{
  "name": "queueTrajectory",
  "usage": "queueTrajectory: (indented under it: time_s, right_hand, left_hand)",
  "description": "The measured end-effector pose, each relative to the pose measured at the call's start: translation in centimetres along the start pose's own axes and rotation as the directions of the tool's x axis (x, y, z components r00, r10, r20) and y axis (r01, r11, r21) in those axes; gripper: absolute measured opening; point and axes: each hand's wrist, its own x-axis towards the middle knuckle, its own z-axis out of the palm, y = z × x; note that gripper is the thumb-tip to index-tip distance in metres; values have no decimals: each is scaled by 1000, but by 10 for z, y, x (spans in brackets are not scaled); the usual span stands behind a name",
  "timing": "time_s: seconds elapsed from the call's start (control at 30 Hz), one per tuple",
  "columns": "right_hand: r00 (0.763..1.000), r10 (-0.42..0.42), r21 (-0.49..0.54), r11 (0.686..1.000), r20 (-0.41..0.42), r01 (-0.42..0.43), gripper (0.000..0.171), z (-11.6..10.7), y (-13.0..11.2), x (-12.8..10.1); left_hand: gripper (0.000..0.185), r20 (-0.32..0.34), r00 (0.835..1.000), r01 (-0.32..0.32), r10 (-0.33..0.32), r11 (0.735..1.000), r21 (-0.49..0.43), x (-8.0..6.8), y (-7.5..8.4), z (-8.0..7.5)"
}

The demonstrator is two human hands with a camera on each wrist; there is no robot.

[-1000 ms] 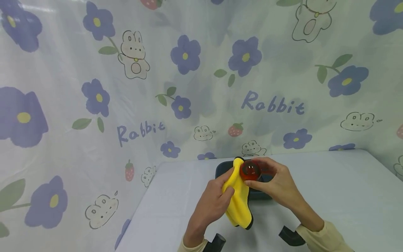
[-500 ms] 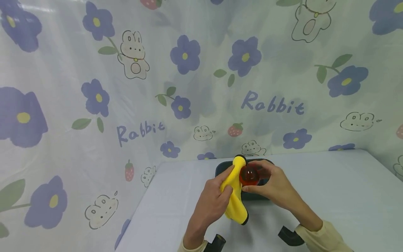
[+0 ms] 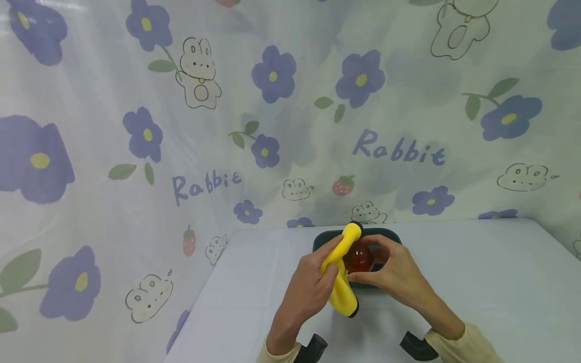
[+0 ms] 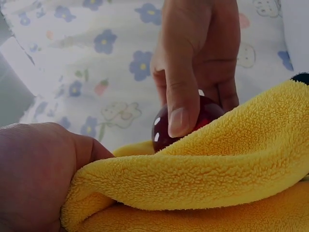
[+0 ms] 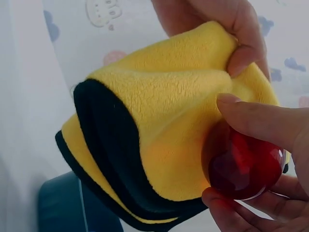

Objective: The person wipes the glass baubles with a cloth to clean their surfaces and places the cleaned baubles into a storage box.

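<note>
Dark tray (image 3: 320, 240): sitting on the far middle of the table (image 3: 476, 282); contents hidden. Above its near edge, right hand (image 3: 392, 272) is pinching a red ball (image 3: 358, 258); left hand (image 3: 313, 290) is gripping a yellow cloth (image 3: 341, 282) pressed against the ball.

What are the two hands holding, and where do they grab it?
The left hand grips the bunched middle of a yellow cloth. The right hand pinches a red ball round its sides with fingertips and thumb.
</note>
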Motion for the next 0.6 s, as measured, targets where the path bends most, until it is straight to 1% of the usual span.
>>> queueTrajectory:
  time_s: [0.17, 0.37, 0.6]
  right_hand:
    - [999, -33, 12, 999, 17, 33, 70, 2, -2, -2]
    - [994, -109, 3, 994, 19, 109, 67, 4, -4, -4]
    - [985, -172, 49, 984, -6, 172, 62, 2, -5, -7]
  left_hand:
    - [56, 7, 1000, 0, 0, 1000, -14, 1, -2, 1]
    - [53, 23, 1000, -3, 4, 1000, -20, 4, -6, 3]
    - [55, 52, 998, 28, -24, 998, -65, 6, -8, 0]
